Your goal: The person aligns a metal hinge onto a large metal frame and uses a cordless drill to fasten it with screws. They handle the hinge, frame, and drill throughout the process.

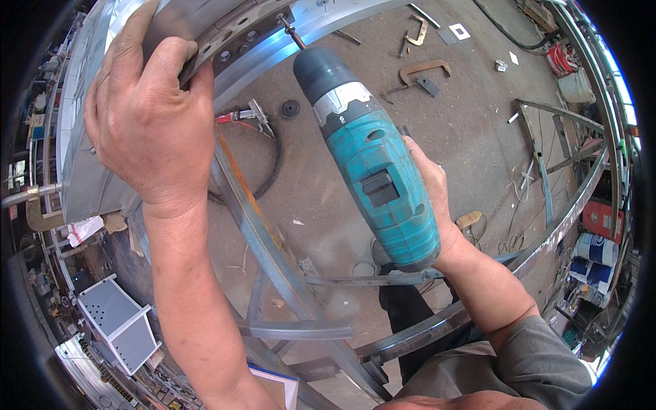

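Observation:
My right hand (432, 186) is wrapped round the grip of a teal and black cordless drill (355, 140), most of the grip hidden beneath its body. A thin bit (295, 37) sticks out of the black chuck, its tip at the end of a dark metal strip (236, 39) with a row of holes. Whether the tip is in a hole or only touching cannot be made out. My left hand (154, 123) is closed on the strip, thumb and fingers pinching its near end. Behind the strip is a silvery sheet-metal workpiece (253, 68), its edge lit blue-white.
Below me a steel frame (263, 239) crosses the view. On the floor lie C-clamps (425, 68), a black hose (270, 174) and a black disc (290, 109). A metal rack (567, 219) runs along the right; a grey perforated box (119, 324) stands lower left.

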Available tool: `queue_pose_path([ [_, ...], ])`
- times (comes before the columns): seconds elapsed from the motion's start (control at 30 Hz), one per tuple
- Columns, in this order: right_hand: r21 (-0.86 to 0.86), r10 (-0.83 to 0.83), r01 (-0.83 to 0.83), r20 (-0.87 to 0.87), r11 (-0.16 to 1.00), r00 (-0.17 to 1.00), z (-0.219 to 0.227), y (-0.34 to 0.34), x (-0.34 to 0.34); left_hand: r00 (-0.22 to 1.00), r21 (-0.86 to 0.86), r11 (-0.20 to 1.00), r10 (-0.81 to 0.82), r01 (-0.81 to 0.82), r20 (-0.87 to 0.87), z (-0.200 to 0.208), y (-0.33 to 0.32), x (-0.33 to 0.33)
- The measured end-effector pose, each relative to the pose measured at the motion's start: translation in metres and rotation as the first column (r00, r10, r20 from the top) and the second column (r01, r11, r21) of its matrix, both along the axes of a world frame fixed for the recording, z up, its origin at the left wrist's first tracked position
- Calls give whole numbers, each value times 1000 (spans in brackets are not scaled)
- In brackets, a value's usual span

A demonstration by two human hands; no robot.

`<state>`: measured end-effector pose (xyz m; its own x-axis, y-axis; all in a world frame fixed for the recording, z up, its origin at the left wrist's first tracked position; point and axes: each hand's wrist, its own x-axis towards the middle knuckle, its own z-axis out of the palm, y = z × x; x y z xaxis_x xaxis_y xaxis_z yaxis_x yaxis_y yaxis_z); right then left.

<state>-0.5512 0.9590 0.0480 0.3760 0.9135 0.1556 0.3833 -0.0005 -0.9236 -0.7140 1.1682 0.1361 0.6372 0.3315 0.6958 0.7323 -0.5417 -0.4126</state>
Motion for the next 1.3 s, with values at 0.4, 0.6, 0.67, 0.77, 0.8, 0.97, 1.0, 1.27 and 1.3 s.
queue_pose_path([
  [0.4,-39,7,-8,-38,999,999,2,-1,2,1000,-6,1000,-1,1,-19,1,0,-1],
  [0.6,-24,14,-15,-35,1000,999,0,-1,3,1000,-7,1000,-5,5,-4,0,0,0],
  [0.67,-29,10,-11,-31,1000,999,0,-1,3,1000,-8,1000,-8,8,-4,0,1,-1],
  [0.77,-44,1,-2,-25,999,1000,0,-1,3,1000,-12,1000,-7,7,-5,0,1,-1],
  [0.8,-40,-3,2,-24,999,1000,0,-1,2,1000,-12,1000,-8,8,-2,0,1,-1],
  [0.97,-6,-28,28,-12,1000,1000,-2,1,-2,1000,-3,1000,7,-7,-11,-1,2,-2],
  [1.0,-3,-32,32,-4,999,999,-3,2,-3,1000,2,1000,5,-5,-12,-1,2,-2],
  [1.27,-37,-65,64,-25,997,998,-5,1,-12,1000,-15,1000,-2,2,-5,0,1,-1],
  [1.3,-49,-65,65,-16,997,998,-6,1,-12,1000,-11,1000,5,-5,-7,0,0,0],
])
